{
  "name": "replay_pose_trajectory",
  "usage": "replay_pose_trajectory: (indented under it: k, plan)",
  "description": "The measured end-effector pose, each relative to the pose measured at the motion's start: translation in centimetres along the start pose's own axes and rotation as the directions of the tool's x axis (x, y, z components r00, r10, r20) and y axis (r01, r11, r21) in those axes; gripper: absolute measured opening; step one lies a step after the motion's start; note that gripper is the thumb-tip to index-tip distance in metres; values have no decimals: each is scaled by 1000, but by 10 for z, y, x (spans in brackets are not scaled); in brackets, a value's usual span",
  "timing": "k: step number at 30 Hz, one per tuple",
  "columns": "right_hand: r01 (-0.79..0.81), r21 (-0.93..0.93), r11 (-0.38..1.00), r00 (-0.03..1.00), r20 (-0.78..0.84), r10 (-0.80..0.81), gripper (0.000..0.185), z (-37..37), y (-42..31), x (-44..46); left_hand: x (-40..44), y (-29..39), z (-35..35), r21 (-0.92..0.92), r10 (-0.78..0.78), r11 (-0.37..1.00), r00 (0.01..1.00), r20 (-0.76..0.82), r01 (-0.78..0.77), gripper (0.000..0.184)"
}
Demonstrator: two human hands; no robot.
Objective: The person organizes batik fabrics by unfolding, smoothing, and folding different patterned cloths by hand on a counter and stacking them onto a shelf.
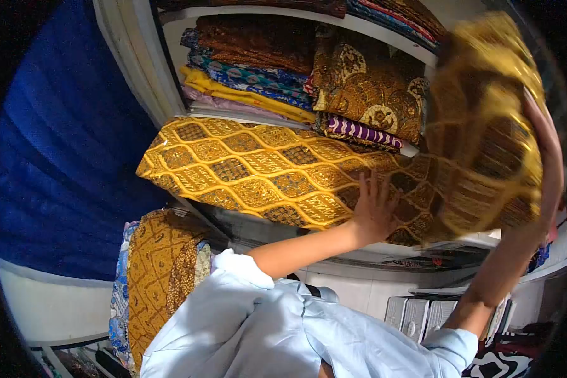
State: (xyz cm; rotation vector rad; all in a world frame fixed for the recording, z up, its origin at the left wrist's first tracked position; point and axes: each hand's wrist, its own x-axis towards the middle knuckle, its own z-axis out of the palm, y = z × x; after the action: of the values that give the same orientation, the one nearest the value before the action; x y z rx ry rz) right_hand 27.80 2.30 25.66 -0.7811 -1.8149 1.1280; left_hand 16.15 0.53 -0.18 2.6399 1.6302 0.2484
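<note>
A yellow-gold and brown batik cloth (pixel 246 167) with a wavy diamond pattern lies spread in front of the shelf. My left hand (pixel 375 211) rests on it, palm down and fingers spread. On the right, my right hand (pixel 538 116) holds the raised part of the same cloth, which is smeared by motion. The fingers of that hand are mostly hidden behind the fabric.
Folded fabrics (pixel 252 69) are stacked on the shelf behind, beside a brown patterned folded cloth (pixel 372 85). A blue curtain (pixel 57 151) hangs at left. More batik cloths (pixel 157 277) hang at lower left, and light grey slatted items (pixel 416 315) stand at lower right.
</note>
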Motion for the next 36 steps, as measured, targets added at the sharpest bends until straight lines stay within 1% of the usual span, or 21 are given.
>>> replay_pose_trajectory:
  k: [3, 5, 6, 8, 10, 12, 13, 15, 17, 20, 22, 23, 24, 25, 26, 27, 29, 30, 31, 33, 36]
  plan:
    - [-158, 184, 970, 931, 356, 84, 38, 86, 7, 44, -4, 1, 8, 70, 34, 997, 999, -22, -33, 64]
    - [-25, -65, 998, 945, 323, 44, 30, 155, 25, 55, -17, -6, 8, 34, 33, 999, 999, -42, -31, 62]
    - [90, 38, 995, 944, 316, -97, 30, 189, 50, 62, -23, -10, 8, 11, 31, 999, 998, -55, -30, 62]
    - [180, -287, 941, 936, 345, -73, 41, 243, 93, 84, -33, -15, 9, -24, 34, 999, 997, -63, -36, 60]
    - [64, -351, 934, 936, 345, 65, 49, 279, 118, 84, -35, -16, 12, -43, 49, 998, 997, -65, -51, 59]
    - [-51, -373, 926, 822, 511, 251, 60, 290, 136, 73, -39, -20, 14, -73, 60, 995, 996, -63, -64, 57]
    - [104, -334, 937, 773, 619, 135, 71, 286, 142, 67, -39, -20, 15, -80, 69, 994, 996, -60, -74, 56]
    - [159, -338, 928, 786, 612, 88, 71, 258, 137, 50, -43, -20, 16, -112, 92, 989, 994, -50, -97, 55]
    - [330, -355, 875, 817, 572, -76, 57, 208, 128, 31, -49, -23, 17, -185, 117, 975, 993, -33, -121, 54]
    - [195, -487, 851, 981, 99, -168, 39, 139, 131, -15, -85, -48, 4, -301, 135, 948, 988, 74, -107, 52]
    - [5, -649, 761, 974, -169, -151, 45, 116, 149, -42, -114, -73, -26, -226, 151, 968, 975, 164, -112, 45]
    - [-41, -749, 662, 972, -184, -148, 47, 117, 163, -50, -129, -88, -30, -323, 219, 920, 975, -47, -222, 39]
    - [-90, -831, 549, 970, -199, -141, 49, 121, 178, -56, -140, -98, -62, -409, 322, 861, 947, -20, -301, 37]
    - [-140, -894, 426, 967, -215, -134, 52, 127, 189, -61, -144, -114, -66, -546, 475, 674, 858, -195, -497, 33]
    - [-178, -913, 368, 983, -179, 32, 57, 136, 195, -64, -149, -125, -95, -821, 442, 537, 894, 76, -196, 29]
    - [-130, -954, 270, 990, -142, -24, 59, 143, 213, -67, -150, -135, -118, -758, 224, 652, 960, 170, -19, 26]
    - [-169, -931, 325, 985, -167, 33, 60, 146, 219, -68, -131, -162, -112, -652, -270, 755, 940, -211, 71, 29]
    - [-189, -924, 332, 979, -205, -14, 60, 146, 215, -68, -122, -182, -99, -457, -325, 876, 888, -324, 154, 44]
    - [-207, -917, 341, 968, -243, -65, 59, 146, 206, -66, -114, -188, -83, -298, -389, 903, 884, -258, 310, 49]
    - [-220, -915, 339, 964, -258, -70, 60, 146, 205, -64, -105, -198, -59, 70, -539, 829, 826, -167, 555, 59]
    - [-212, -934, 289, 977, -213, 29, 60, 150, 214, -64, -113, -212, -55, -20, -476, 878, 870, -126, 478, 64]
